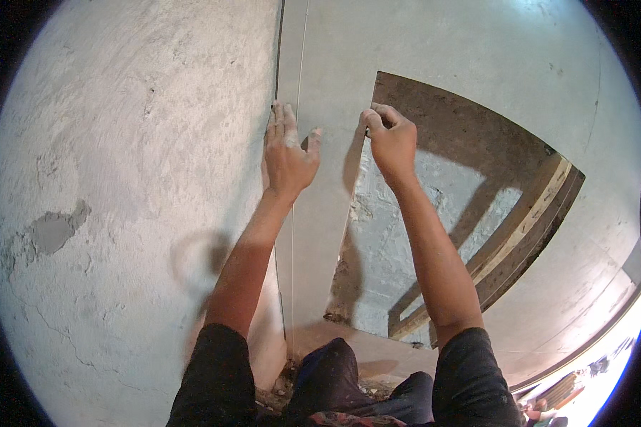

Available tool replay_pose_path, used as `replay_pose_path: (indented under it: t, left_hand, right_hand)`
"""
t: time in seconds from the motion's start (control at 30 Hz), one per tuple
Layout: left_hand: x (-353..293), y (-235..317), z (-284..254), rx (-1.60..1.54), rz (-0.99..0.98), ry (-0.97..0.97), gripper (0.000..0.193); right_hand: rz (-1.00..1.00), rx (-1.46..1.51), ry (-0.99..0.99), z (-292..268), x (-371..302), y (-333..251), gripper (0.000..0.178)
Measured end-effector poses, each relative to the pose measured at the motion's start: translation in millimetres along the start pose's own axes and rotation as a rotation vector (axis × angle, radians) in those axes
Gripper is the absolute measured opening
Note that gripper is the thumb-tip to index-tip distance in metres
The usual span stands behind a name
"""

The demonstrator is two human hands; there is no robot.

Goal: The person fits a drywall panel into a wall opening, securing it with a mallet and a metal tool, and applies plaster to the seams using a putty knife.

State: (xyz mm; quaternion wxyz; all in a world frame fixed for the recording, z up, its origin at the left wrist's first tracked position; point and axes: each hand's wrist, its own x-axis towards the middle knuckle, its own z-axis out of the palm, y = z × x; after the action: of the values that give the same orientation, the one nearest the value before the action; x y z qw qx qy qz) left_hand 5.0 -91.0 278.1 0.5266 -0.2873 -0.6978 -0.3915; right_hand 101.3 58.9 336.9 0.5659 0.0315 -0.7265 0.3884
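Observation:
My left hand (288,153) lies with fingers stretched along a narrow strip of a smooth grey panel (324,206), close to where it meets the rough plaster wall. Its thumb stands apart from the fingers, and nothing shows in it. My right hand (392,139) is closed in a pinch at the left edge of a four-sided opening (441,107) in the panel. A small dark bit shows under its fingertips, too small to name. Through the opening I see a brown surface, a rough whitish patch (441,188) and a wooden batten (523,220).
The rough whitish plaster wall (121,178) fills the left side, with a grey patch (57,228) on it. Rubble (286,377) lies at the wall's foot, near my knees (331,377). At the lower right, past the panel's edge, several blurred things stand in bright light.

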Motion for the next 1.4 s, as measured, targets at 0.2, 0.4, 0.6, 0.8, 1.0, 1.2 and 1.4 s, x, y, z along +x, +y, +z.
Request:
replay_pose_path:
  t: [0.2, 0.4, 0.6, 0.8, 1.0, 1.2, 1.4]
  left_hand:
    - [15, -5, -12, -0.099, -0.124, -0.002, 0.063]
    - [44, 7, -20, 0.018, -0.329, -0.054, 0.058]
    - [62, 13, -28, 0.106, -0.306, -0.157, 0.065]
    - [66, 17, -34, 0.105, -0.321, -0.247, 0.071]
    - [70, 23, -35, 0.123, -0.373, -0.271, 0.079]
    - [72, 27, -35, 0.087, -0.419, -0.301, 0.084]
    - [64, 29, -18, 0.174, -0.487, -0.287, 0.086]
  right_hand:
    - [0.001, 0.018, 0.019, 4, 1, 11, 0.026]
    - [0.002, 0.023, -0.002, 3, 2, 8, 0.025]
    - [0.015, 0.045, -0.051, -2, 7, 10, 0.025]
    - [0.013, 0.058, -0.041, 0, 7, 13, 0.025]
    - [0.024, 0.030, -0.018, 1, 0, 1, 0.026]
    - [0.006, 0.054, -0.025, -6, 0, 3, 0.029]
    - [0.089, 0.007, -0.156, -58, -60, 3, 0.027]
